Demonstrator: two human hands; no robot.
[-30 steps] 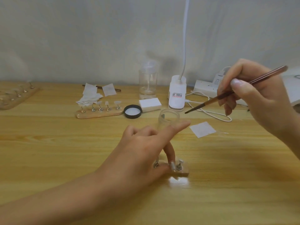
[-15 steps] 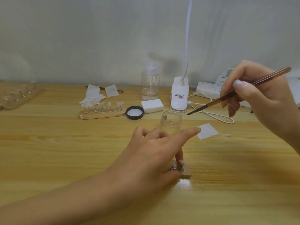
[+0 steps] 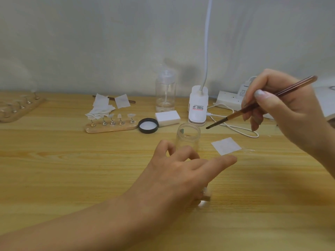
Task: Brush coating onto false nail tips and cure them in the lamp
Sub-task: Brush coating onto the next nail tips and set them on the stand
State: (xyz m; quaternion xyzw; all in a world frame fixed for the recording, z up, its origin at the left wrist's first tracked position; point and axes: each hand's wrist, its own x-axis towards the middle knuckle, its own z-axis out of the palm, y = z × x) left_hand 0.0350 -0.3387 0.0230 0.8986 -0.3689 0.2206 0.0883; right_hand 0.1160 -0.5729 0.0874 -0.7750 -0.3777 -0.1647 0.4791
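Reaching in from lower left, my left hand (image 3: 181, 174) lies spread, index finger straight, over a small wooden nail-tip holder (image 3: 207, 194) on the counter (image 3: 54, 169); I cannot tell whether it grips. My right hand (image 3: 282, 113) pinches the brush (image 3: 233, 115), its bristles beside the open glass jar (image 3: 188, 134).

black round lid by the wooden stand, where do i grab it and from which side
Pinch the black round lid across its rim from above: it lies flat, inside up. Set fingers front and back; the wooden nail stand and white foam block crowd its left and right.
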